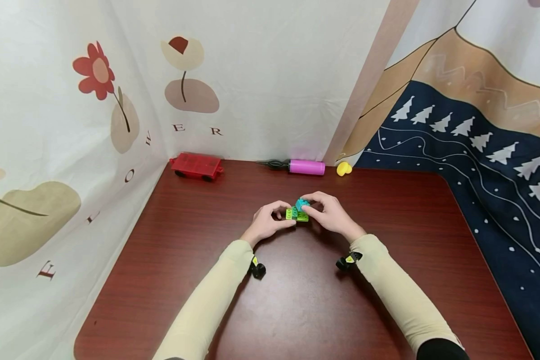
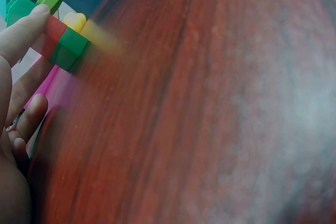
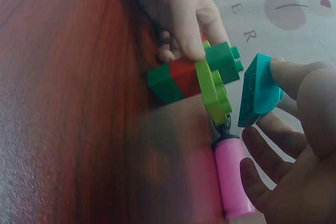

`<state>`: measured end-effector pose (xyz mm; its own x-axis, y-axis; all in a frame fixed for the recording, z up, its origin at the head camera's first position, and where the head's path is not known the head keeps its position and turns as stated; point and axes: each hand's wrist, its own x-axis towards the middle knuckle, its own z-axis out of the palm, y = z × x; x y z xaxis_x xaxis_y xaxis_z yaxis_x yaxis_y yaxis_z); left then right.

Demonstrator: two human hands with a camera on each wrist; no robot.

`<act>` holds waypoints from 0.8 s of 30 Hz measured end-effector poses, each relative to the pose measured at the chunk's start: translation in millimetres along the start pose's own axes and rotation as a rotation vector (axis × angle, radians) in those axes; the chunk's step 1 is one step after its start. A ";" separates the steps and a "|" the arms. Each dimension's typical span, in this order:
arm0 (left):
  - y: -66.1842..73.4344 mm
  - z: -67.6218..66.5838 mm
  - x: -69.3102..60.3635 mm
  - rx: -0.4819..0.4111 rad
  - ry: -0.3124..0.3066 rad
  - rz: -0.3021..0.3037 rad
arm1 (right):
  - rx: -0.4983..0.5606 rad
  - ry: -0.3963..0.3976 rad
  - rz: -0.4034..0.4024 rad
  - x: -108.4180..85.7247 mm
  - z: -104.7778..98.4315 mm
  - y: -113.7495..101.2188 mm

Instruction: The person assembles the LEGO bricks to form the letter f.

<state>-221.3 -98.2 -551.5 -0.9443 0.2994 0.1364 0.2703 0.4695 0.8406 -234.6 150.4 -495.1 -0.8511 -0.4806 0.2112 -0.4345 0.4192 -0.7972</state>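
Note:
Near the middle of the table, my left hand [image 1: 267, 221] grips a small stack of toy building blocks [image 1: 289, 214]. In the right wrist view the stack has a green block [image 3: 164, 84] at one end, then a red block [image 3: 184, 76], a lime-green plate [image 3: 212, 95] and another green block [image 3: 221, 61] with studs. My right hand [image 1: 332, 214] pinches a teal block [image 3: 260, 88] between thumb and fingers. The teal block is close to the studded green block, with a narrow gap between them in the right wrist view.
A red toy wagon [image 1: 198, 166] stands at the back left of the brown table [image 1: 292, 310]. Along the back edge lie a pinkish-purple cylinder [image 1: 307, 167] with a black end and a yellow object [image 1: 344, 169]. Printed cloth [image 1: 270, 75] hangs behind.

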 end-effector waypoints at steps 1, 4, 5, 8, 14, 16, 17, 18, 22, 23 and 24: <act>-0.2 0.0 0.0 0.000 0.000 0.000 | -0.004 -0.002 -0.006 0.1 1.3 -0.3; -0.5 0.1 -0.3 -0.003 0.001 -0.001 | -0.008 -0.003 -0.021 0.5 4.7 -0.9; -0.6 0.1 -0.2 -0.003 0.000 0.000 | -0.008 -0.002 -0.025 0.7 5.6 -1.2; -1.2 0.6 0.2 -0.001 -0.002 -0.002 | -0.017 0.003 -0.039 0.9 7.5 -2.5; -2.3 1.4 0.6 0.004 -0.001 -0.004 | -0.101 0.009 -0.114 1.0 8.4 -7.1; -2.4 1.4 0.6 0.004 -0.001 -0.005 | -0.141 0.007 -0.132 1.2 8.0 -8.3; -2.6 1.4 0.6 0.005 -0.002 -0.005 | -0.158 0.005 -0.140 1.1 7.7 -8.9; -2.7 1.3 0.5 0.005 -0.002 -0.005 | -0.171 0.003 -0.142 1.1 7.4 -9.4; -2.5 0.9 0.7 0.002 -0.006 -0.001 | -0.206 0.002 -0.152 1.1 7.5 -10.8; -2.3 0.8 0.7 0.001 -0.006 0.000 | -0.211 0.005 -0.156 1.0 7.6 -11.2; -2.1 0.8 1.0 0.001 -0.006 0.002 | -0.217 0.008 -0.158 1.0 7.9 -11.5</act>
<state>-222.7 -98.3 -553.5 -0.9428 0.3051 0.1345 0.2719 0.4699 0.8398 -228.1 139.0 -490.2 -0.7694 -0.5477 0.3287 -0.6146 0.4949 -0.6143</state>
